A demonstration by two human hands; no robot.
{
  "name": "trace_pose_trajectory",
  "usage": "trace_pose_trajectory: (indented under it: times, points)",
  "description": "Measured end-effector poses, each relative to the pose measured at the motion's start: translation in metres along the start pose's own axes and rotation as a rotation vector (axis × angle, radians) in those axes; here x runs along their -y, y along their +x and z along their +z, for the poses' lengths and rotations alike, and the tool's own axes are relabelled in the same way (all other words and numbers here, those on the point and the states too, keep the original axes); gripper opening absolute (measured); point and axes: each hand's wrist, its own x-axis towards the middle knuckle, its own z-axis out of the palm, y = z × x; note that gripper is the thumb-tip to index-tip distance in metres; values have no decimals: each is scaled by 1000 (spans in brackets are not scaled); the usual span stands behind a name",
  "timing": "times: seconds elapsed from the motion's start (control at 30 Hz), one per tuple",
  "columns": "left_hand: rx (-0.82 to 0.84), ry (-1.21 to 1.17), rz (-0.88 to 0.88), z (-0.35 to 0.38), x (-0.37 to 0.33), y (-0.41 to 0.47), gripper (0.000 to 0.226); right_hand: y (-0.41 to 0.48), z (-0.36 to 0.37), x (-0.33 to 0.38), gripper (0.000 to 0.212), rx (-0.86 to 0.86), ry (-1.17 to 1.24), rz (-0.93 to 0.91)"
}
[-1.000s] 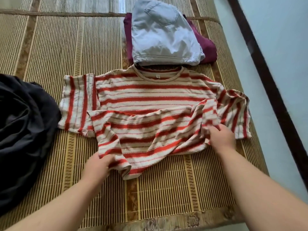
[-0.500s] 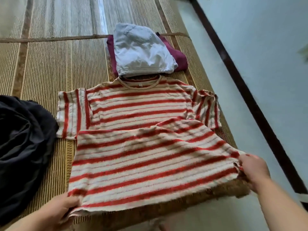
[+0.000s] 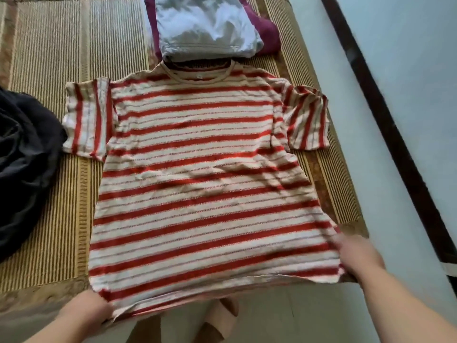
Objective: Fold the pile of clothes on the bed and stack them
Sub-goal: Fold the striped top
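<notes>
— On the bamboo mat (image 3: 49, 58), how many shirts lie spread?
— One: a striped T-shirt (image 3: 197, 174), flat, collar far, hem at the near edge.
— And hands?
— Two. The left hand (image 3: 86, 310) pinches the hem's left corner; the right hand (image 3: 358, 256), blurred, grips the right corner.
— Anything else?
— Two folded pieces beyond the collar, a pale grey garment (image 3: 205, 28) on a maroon garment (image 3: 267, 33); one black heap (image 3: 22, 157) at the left.

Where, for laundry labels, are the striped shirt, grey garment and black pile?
striped shirt (image 3: 197, 169), head view, chest middle.
grey garment (image 3: 205, 28), head view, top face.
black pile (image 3: 24, 157), head view, crumpled middle.
</notes>
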Motion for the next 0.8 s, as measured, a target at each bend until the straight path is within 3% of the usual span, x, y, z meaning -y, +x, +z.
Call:
trace_pose_trajectory:
  times: [0.13, 0.23, 0.3, 0.43, 0.57, 0.67, 0.8]
  points:
    - [-383, -262, -248, 0, -18, 3, 63, -10, 6, 38, 46, -68, 3, -131]
    - [-552, -202, -141, -6, -47, 5, 83, -11, 9, 73, 57, -52, 118, -269]
    - [-552, -78, 76, -7, -66, 8, 88, -4, 11, 85, 61, -58, 94, -264]
    - [-463, 138, 398, -5, -99, 17, 88, 13, 13, 71, 46, -37, 67, -255]
    - [-493, 177, 451, 0, -117, 11, 78, 11, 15, 38, 57, -11, -11, -206]
    - [-498, 229, 439, -3, -119, 7, 72, 7, 12, 45, 73, -84, -54, -163]
    - [-497, 329, 482, -3, -111, 7, 79, 3, 10, 107, 75, -143, -53, -489]
